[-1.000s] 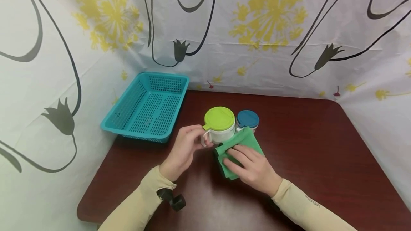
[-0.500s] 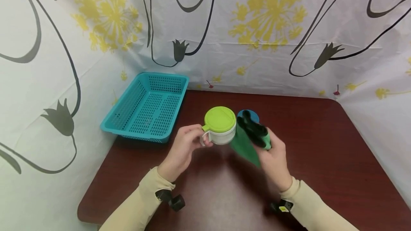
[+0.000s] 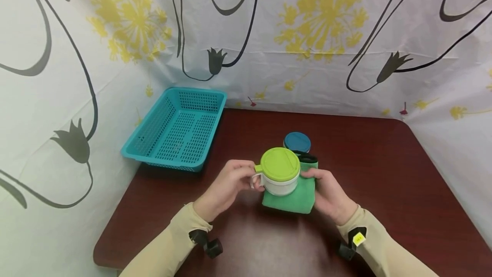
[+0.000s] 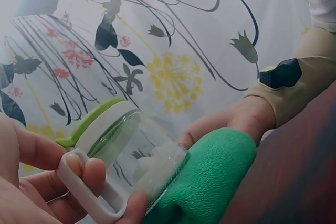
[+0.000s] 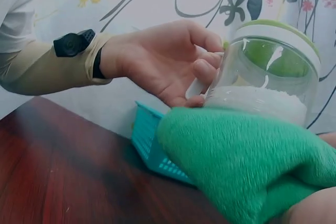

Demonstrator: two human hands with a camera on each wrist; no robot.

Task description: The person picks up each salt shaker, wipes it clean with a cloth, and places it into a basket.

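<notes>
My left hand (image 3: 230, 185) grips the white handle of a clear jar (image 3: 280, 188) with a lime-green lid (image 3: 279, 164). White contents (image 5: 257, 100) lie in the bottom of the jar. My right hand (image 3: 333, 195) holds a folded green cloth (image 4: 215, 177), its thumb on top at the right side of the jar. The cloth lies against the jar's base, spread beneath it in the head view. Part of the cloth shows a black edge. Behind them stands a second, smaller jar with a blue lid (image 3: 297, 141), its body mostly hidden.
A turquoise perforated basket (image 3: 209, 140) stands at the back left of the dark red-brown table (image 3: 365, 161). A white flower-patterned curtain (image 3: 246, 25) hangs around the back and sides of the table.
The green-lidded jar has moved right and toward me in my left hand. My right hand has turned over with the cloth, bringing it from the jar's near right side to beneath its base.
</notes>
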